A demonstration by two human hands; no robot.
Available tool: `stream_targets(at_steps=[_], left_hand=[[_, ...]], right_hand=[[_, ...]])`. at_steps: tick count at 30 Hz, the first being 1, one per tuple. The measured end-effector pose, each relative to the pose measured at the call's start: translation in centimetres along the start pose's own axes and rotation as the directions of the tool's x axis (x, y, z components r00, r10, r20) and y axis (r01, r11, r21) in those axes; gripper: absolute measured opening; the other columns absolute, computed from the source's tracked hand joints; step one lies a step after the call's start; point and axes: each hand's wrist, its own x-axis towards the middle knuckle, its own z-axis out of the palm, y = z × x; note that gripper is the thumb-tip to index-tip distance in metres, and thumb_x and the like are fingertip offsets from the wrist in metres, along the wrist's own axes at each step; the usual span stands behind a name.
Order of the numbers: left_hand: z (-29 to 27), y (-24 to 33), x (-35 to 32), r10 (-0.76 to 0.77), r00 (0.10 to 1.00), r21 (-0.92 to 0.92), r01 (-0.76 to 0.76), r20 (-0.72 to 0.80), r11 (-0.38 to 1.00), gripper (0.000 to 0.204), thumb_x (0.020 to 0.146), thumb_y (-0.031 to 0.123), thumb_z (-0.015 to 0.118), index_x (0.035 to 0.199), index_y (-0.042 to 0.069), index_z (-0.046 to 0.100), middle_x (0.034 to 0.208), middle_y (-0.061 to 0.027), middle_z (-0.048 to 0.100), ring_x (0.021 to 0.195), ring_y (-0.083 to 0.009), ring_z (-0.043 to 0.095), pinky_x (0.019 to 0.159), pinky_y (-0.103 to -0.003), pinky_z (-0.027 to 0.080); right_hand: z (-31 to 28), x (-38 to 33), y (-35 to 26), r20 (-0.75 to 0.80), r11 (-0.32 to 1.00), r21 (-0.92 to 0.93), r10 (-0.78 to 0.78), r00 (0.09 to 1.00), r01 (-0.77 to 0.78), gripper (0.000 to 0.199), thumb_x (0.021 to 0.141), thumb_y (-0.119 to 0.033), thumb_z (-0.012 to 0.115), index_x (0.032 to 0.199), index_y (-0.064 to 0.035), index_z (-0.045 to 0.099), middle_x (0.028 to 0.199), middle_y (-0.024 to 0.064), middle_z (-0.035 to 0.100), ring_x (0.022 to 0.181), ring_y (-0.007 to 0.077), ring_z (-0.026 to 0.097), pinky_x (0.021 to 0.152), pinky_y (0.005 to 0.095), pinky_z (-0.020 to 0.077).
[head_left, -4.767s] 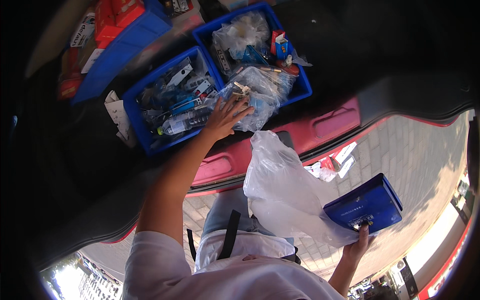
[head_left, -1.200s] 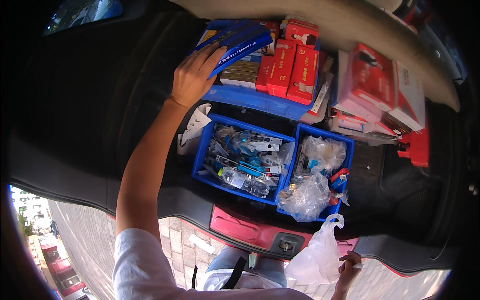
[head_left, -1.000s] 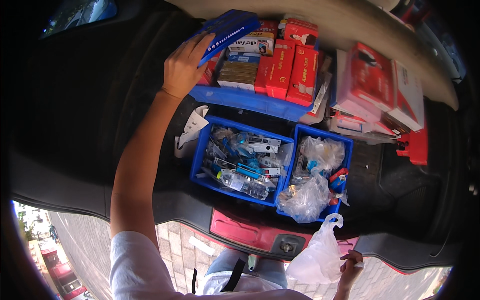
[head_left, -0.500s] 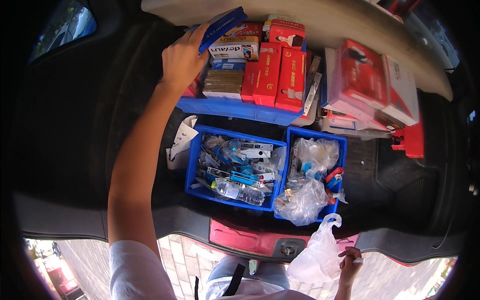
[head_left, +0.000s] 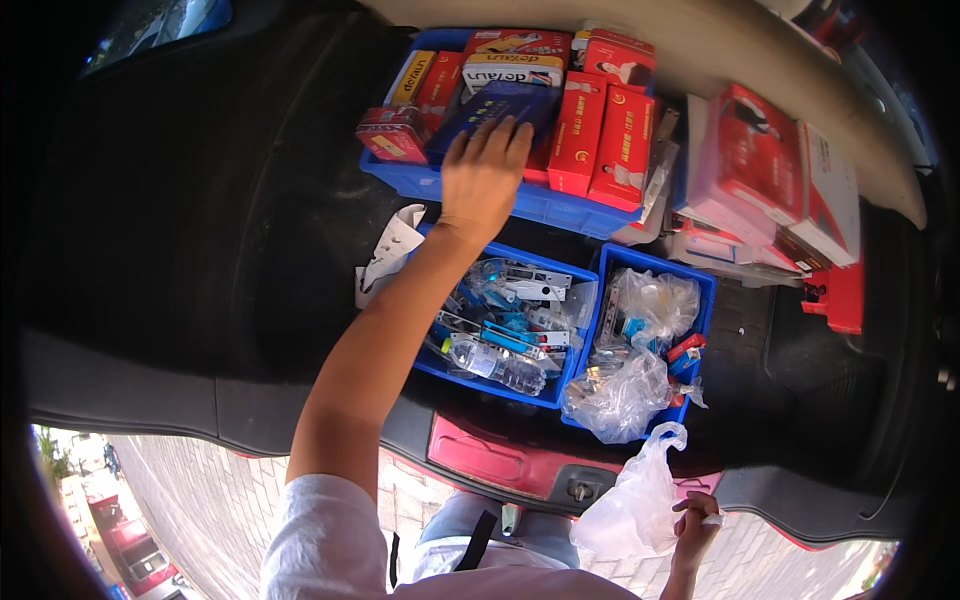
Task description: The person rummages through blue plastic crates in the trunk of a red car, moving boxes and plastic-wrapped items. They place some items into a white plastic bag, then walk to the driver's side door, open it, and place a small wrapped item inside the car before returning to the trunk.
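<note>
Fingers of the left hand (head_left: 483, 178) lie spread and flat on the dark blue rectangular cardboard box (head_left: 495, 108), pressing on its near end rather than clasping it; the grip is open, palm down, nothing closed around the box. That box lies slanted on top of the packed cartons in the far blue plastic crate (head_left: 560, 205), which sits deepest in the black car boot (head_left: 200, 250).

Taking this crate as the landmark: inside it, just right of the dark blue box, stand tall red cardboard cartons (head_left: 598, 135); to the box's left lies a small red tin (head_left: 392, 132). Nearer the person than the crate, two smaller blue plastic bins stand side by side: the left bin (head_left: 500, 325) holds metal fittings and a clear plastic bottle, the right bin (head_left: 640, 340) holds clear crinkled plastic bags of small parts. To the right of the crate lies a stack of flat red and white boxes (head_left: 770, 180).

Well on the near side of the crate, beyond the boot's edge, the right hand (head_left: 697, 515) is closed on the neck of a thin white plastic bag (head_left: 630, 505).

The dark blue box looks light and stiff, with smooth, possibly slick faces; its long edges seem the surest place to pinch, since the flat top offers no purchase.
</note>
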Motion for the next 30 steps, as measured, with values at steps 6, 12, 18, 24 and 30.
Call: stream_targets(at_steps=[6, 12, 18, 24, 30], left_hand=[[1.2, 2.6, 0.5, -0.005, 0.997, -0.121, -0.005, -0.079, 0.993, 0.041, 0.067, 0.0, 0.057, 0.107, 0.008, 0.057, 0.105, -0.0057, 0.052, 0.1, -0.0222, 0.05, 0.09, -0.038, 0.038], [1.6, 3.2, -1.9, 0.043, 0.999, -0.237, -0.034, 0.033, 0.971, 0.05, 0.067, -0.004, 0.055, 0.116, 0.009, 0.051, 0.113, -0.0072, 0.046, 0.111, -0.0238, 0.043, 0.098, -0.042, 0.03], [1.1, 2.1, -4.1, -0.033, 0.998, -0.173, 0.042, 0.055, 0.984, 0.067, 0.065, 0.002, 0.065, 0.126, 0.013, 0.041, 0.122, -0.0089, 0.042, 0.119, -0.0264, 0.037, 0.101, -0.049, 0.024], [-5.5, 7.9, -10.1, -0.094, 0.95, -0.537, 0.248, 0.297, 0.807, 0.068, 0.065, 0.009, 0.072, 0.126, 0.014, 0.043, 0.129, -0.0103, 0.036, 0.12, -0.0291, 0.034, 0.1, -0.042, 0.029], [-20.0, 28.4, -17.5, 0.654, 0.672, -0.938, 0.249, 0.346, 0.241, 0.106, 0.053, 0.033, 0.08, 0.139, 0.025, 0.019, 0.14, -0.0079, 0.026, 0.134, -0.0262, 0.012, 0.108, -0.051, 0.002]], right_hand=[[0.7, -2.2, -0.1, 0.034, 1.0, -0.019, -0.019, 0.999, 0.02, 0.02, 0.077, 0.004, 0.039, 0.087, -0.0031, 0.054, 0.068, 0.007, 0.058, 0.039, 0.0023, 0.029, 0.037, 0.0177, 0.0218], [1.0, -3.2, -0.4, 0.095, 1.0, -0.023, -0.005, 0.995, 0.007, 0.021, 0.077, 0.006, 0.038, 0.087, -0.003, 0.054, 0.068, 0.009, 0.058, 0.04, 0.0028, 0.031, 0.038, 0.018, 0.0232], [0.4, -3.8, -2.9, 0.232, 0.991, 0.114, 0.041, 0.972, -0.069, 0.02, 0.074, 0.008, 0.039, 0.085, -0.0011, 0.052, 0.066, 0.0115, 0.057, 0.039, 0.0032, 0.027, 0.038, 0.0189, 0.0226], [-2.3, -4.8, -5.8, 0.621, 1.0, 0.007, -0.001, 0.784, -0.005, 0.026, 0.067, 0.013, 0.038, 0.08, 0.0043, 0.059, 0.071, 0.0118, 0.061, 0.052, 0.0092, 0.048, 0.049, 0.0221, 0.0369], [-1.0, -6.9, -9.0, 0.937, 0.985, 0.114, -0.15, 0.315, 0.13, 0.027, 0.063, 0.014, 0.042, 0.078, 0.0036, 0.061, 0.078, 0.0123, 0.061, 0.069, 0.0198, 0.06, 0.062, 0.0282, 0.0451]])
